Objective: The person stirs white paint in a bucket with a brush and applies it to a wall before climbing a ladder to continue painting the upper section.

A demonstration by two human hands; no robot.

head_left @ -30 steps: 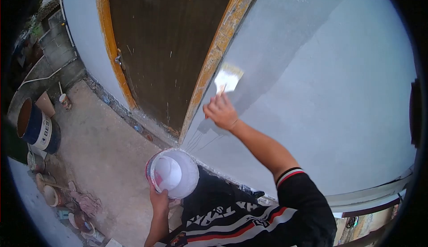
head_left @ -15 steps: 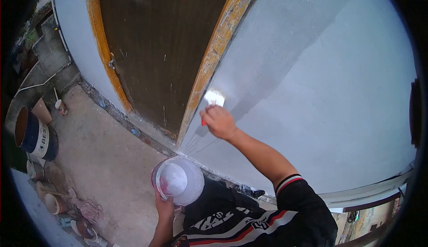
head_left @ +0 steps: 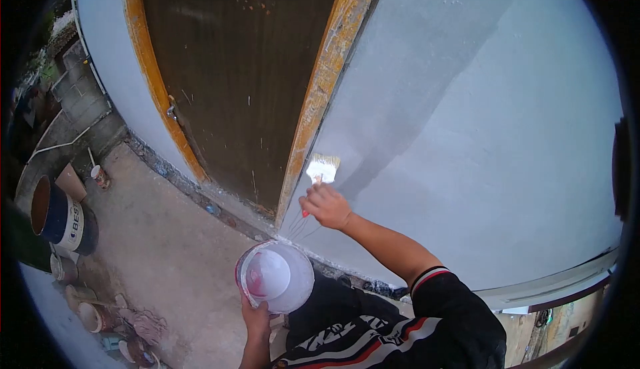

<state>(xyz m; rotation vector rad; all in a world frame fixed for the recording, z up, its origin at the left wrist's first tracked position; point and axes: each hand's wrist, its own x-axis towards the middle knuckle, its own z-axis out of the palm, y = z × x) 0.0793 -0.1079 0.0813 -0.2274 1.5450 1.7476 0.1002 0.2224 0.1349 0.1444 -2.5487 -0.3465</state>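
My right hand [head_left: 326, 205] is closed around the handle of a paintbrush [head_left: 323, 169], whose red handle end shows below the fingers. The brush's pale bristles lie at the wall [head_left: 493, 162], close beside the door frame's right post [head_left: 327, 82]. A darker grey band runs diagonally over the wall above the brush. Down below, my left hand [head_left: 256, 316] grips the near side of a translucent bucket [head_left: 299, 282] with white paint in it; part of its rim is smeared with paint. My left fingers are partly hidden by the bucket.
A brown door [head_left: 227, 69] stands in a worn yellow frame. On the concrete floor [head_left: 167, 229] at left are a large dark blue drum [head_left: 83, 229], a small can [head_left: 100, 177] with a stick, several paint pots and a crumpled rag [head_left: 145, 328]. A ledge runs along the wall's foot.
My right hand and the paintbrush have moved down the wall, along the door frame. The bucket in my left hand sits slightly lower and further right in view, as the whole view has shifted a little.
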